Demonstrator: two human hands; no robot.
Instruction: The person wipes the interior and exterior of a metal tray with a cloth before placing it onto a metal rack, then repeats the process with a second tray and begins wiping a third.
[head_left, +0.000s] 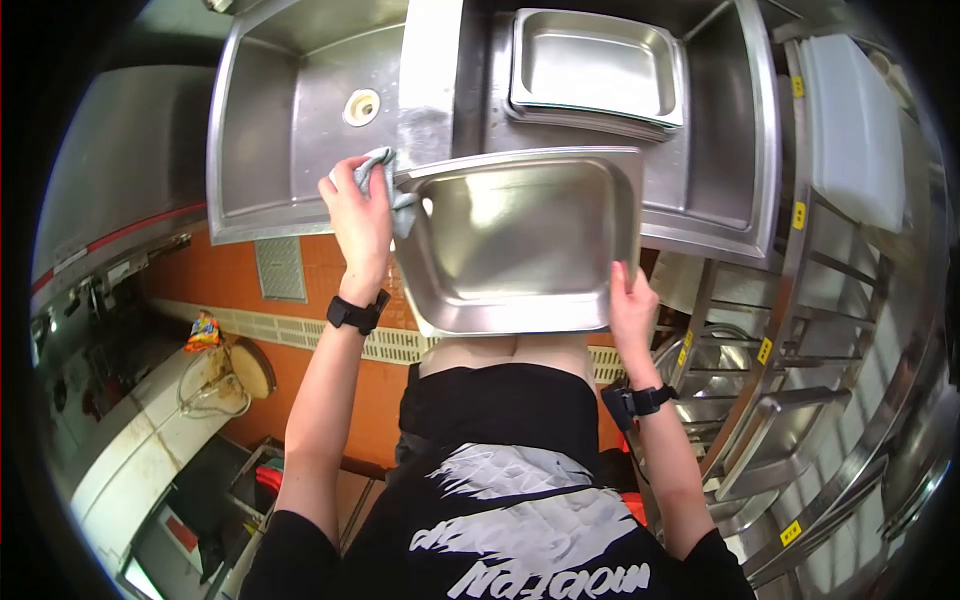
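Pan [520, 230] of bare metal is held between the two hands, its inside showing, overlapping the front of the sink [250, 140] in view; whether that edge bears any weight, I cannot tell. The left hand [358, 205] pinches a bunched cloth [403, 220] at the pan's left rim; the right hand [632, 300] grips the right edge near the close corner, thumb in sight, most of the fingers hidden behind. With the grip so far toward one corner, a slick rim could let the pan twist and drop toward the thighs; the folded cloth might slide under pressure, leaving the left side poorly held; a careless push away could knock the far rim against the stacked pans [600, 70].
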